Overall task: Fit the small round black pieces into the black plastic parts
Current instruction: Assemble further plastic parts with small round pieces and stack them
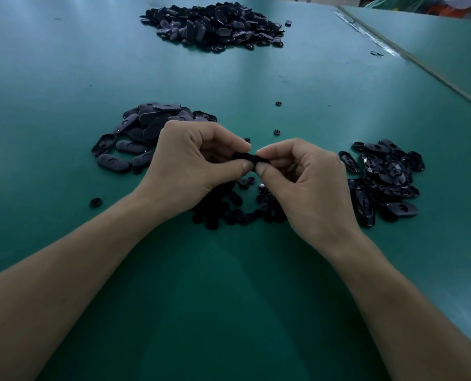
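1. A heap of small round black plastic pieces [229,213] lies on the green tabletop [229,284]; every place below is told from this heap.
2. Just beyond the heap to the left sits a pile of oval black plastic parts [143,130], mostly smooth side up. Just right of the heap sits a second pile of glossy oval parts [385,180], many hollow side up. Far beyond the heap lies a large mound of black parts [215,23].
3. The left hand [190,166] hangs over the heap's far left side, fingers curled, thumb and forefinger pinching one end of a small black plastic part [246,158].
4. The right hand [308,185], over the heap's right side, is curled the same way and pinches the other end; the thumb tips almost meet. The fingers hide most of the part, so I cannot tell whether a round piece sits in it.
5. One stray round piece [95,202] lies well left of the heap; two more [277,131] lie beyond it.
6. Far right of the heap, a taped seam meets a second green board [435,45]. Green surface shows on the heap's near side and in a wide band before the far mound.
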A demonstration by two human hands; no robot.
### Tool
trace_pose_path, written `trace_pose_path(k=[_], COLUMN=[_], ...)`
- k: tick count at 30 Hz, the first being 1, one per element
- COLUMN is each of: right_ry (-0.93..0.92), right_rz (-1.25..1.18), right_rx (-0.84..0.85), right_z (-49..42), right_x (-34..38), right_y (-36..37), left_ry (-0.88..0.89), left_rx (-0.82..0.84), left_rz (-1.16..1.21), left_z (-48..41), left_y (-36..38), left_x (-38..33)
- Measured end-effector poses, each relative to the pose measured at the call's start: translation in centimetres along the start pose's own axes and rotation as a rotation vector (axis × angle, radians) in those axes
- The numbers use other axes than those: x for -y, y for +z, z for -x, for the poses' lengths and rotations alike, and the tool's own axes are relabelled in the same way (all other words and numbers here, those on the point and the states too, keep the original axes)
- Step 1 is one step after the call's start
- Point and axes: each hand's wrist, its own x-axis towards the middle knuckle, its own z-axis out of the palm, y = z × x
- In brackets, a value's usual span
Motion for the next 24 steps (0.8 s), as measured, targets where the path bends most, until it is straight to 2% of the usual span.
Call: trace_pose_path(k=[11,17,24], right_ry=[-0.040,-0.064,0.109], right_rz=[0.052,0.367,0.786], right_rx=[-0.027,-0.145,-0.136], right_z=[0.2,0.3,0.2], right_x=[0.1,-0.2,-0.5], right_y=[0.2,-0.2,-1.8], left_ry=[0.065,0.043,-0.006], left_rx=[-0.071,-0.393,-0.437], left_rz=[-0.071,-0.245,-0.359], left_z=[0.1,-0.4,-0.6], left_y=[0.4,-0.3,-0.4], left_x=[0.1,0.9,1.0])
